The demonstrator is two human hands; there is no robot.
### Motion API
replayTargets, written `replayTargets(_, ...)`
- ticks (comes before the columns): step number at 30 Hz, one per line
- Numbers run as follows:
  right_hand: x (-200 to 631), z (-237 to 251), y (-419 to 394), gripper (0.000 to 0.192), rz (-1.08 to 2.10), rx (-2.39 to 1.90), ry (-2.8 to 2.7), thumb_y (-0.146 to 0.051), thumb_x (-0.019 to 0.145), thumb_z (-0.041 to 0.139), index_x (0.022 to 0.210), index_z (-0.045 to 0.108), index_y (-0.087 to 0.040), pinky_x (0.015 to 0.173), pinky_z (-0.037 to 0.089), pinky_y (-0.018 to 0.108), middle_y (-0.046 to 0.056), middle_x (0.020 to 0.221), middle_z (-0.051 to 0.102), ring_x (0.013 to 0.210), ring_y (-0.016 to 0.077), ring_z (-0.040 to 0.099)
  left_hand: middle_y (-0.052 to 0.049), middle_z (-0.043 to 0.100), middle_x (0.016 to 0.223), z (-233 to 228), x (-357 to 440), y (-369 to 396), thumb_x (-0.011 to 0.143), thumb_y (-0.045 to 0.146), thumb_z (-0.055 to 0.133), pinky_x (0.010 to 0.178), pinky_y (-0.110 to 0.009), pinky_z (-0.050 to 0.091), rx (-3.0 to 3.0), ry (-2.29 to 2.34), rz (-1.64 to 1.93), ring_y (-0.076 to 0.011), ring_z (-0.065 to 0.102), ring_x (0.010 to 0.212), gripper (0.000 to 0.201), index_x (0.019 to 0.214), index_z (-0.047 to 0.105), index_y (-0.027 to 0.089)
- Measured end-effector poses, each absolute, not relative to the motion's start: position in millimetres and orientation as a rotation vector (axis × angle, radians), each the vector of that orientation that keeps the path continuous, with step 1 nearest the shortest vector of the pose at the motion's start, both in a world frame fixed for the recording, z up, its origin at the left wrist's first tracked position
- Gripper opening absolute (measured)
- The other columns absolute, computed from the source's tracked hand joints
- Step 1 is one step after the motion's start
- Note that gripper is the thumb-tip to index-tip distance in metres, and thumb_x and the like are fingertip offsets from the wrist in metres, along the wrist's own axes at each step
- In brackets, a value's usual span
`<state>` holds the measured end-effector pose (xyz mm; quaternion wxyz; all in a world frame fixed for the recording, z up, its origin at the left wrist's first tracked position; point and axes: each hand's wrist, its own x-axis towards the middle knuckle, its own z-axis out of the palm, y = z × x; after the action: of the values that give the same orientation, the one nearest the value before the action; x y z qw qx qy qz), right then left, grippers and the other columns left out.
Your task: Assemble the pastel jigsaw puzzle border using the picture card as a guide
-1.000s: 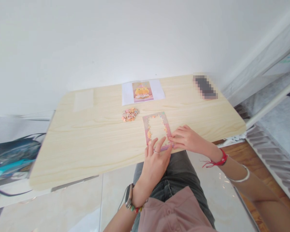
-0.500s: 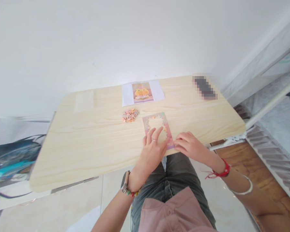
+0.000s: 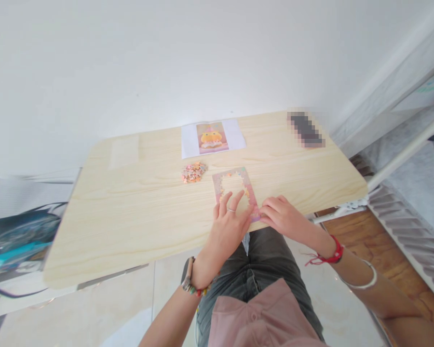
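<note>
A partly assembled jigsaw puzzle (image 3: 252,192), a pink-purple border around an open middle, lies near the front edge of the table. My left hand (image 3: 228,220) rests over its lower part with the fingers spread, thumb at the lower right of the border. At the puzzle's lower right corner, my right hand (image 3: 284,217) has its fingers bent and pressed together; whatever they pinch is hidden. Loose jigsaw pieces (image 3: 194,172) form a small heap to the upper left of the puzzle.
A printed picture sheet (image 3: 235,132) of a yellow figure lies at the back of the table (image 3: 130,217), by the wall. A pixelated dark object (image 3: 305,130) is at the back right. A pale translucent sheet (image 3: 124,151) lies at the back left. A dark bag (image 3: 21,231) is left of the table.
</note>
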<state>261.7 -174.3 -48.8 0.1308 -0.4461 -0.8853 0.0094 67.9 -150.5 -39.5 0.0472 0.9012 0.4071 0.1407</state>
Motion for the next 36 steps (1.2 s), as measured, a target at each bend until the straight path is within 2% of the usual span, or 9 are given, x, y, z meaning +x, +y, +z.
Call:
replayTargets(14,260,-47,-173,0.013,0.014,-1.296,-2.524,-0.018,0.088,0.047,0.083,0.058,-0.014,0.074,0.035,0.033,0.006,0.082,0.057,0.082,0.0177,0.051,-0.004,0.034,0.137,-43,68,-152,0.086,0.033,0.047,0.097,-0.051,0.035,2.726,1.267,0.428,-0.0315,0.027,0.126,0.028,0.113,0.054,0.034)
replayTargets(24,259,-45,-177,0.016,0.048,-1.314,-2.411,-0.021,0.088,0.048,0.082,0.061,-0.015,0.074,0.035,0.031,0.004,0.079,0.058,0.076,0.0148,0.05,-0.009,0.037,0.134,-45,71,-154,0.084,0.026,0.052,0.093,-0.05,0.039,2.688,1.273,0.492,-0.0322,0.03,0.124,0.031,0.114,0.055,0.03)
replayTargets(31,257,-47,-182,0.018,0.015,-1.323,-2.336,-0.021,0.088,0.048,0.082,0.063,-0.015,0.072,0.034,0.031,0.004,0.077,0.058,0.075,0.0143,0.05,-0.008,0.041,0.129,-44,67,-161,0.084,0.023,0.051,0.094,-0.049,0.037,2.705,1.189,0.644,-0.0301,0.031,0.123,0.022,0.104,0.061,0.028)
replayTargets(36,256,-46,-184,0.018,-0.049,-1.3,-2.324,-0.018,0.088,0.048,0.08,0.064,-0.016,0.071,0.033,0.03,0.004,0.076,0.058,0.073,0.0137,0.049,-0.008,0.043,0.127,-45,65,-172,0.083,0.02,0.052,0.094,-0.047,0.037,2.74,1.18,0.639,-0.0297,0.032,0.122,0.029,0.11,0.058,0.029)
